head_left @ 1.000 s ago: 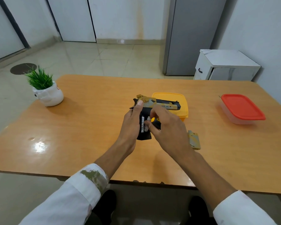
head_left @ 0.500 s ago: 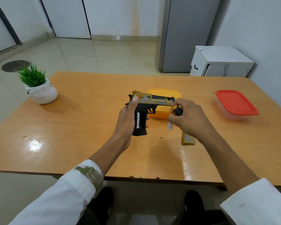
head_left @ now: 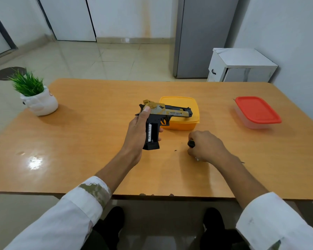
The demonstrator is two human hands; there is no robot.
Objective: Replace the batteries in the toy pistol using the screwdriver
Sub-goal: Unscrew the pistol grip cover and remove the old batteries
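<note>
Glossy wooden table (head_left: 79, 150), plastic toy pistol (head_left: 170, 112)

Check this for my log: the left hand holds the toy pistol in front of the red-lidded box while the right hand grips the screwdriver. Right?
One slip: the head view shows the toy pistol in front of the yellow box, not the red-lidded box. The rest holds.

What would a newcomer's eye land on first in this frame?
The gold-and-black toy pistol, gripped by the left hand above the table's middle, its grip cover off. To its right, the right hand is down on the table, curled round a screwdriver. A yellow box sits just behind the pistol, a red-lidded box far right.
</note>
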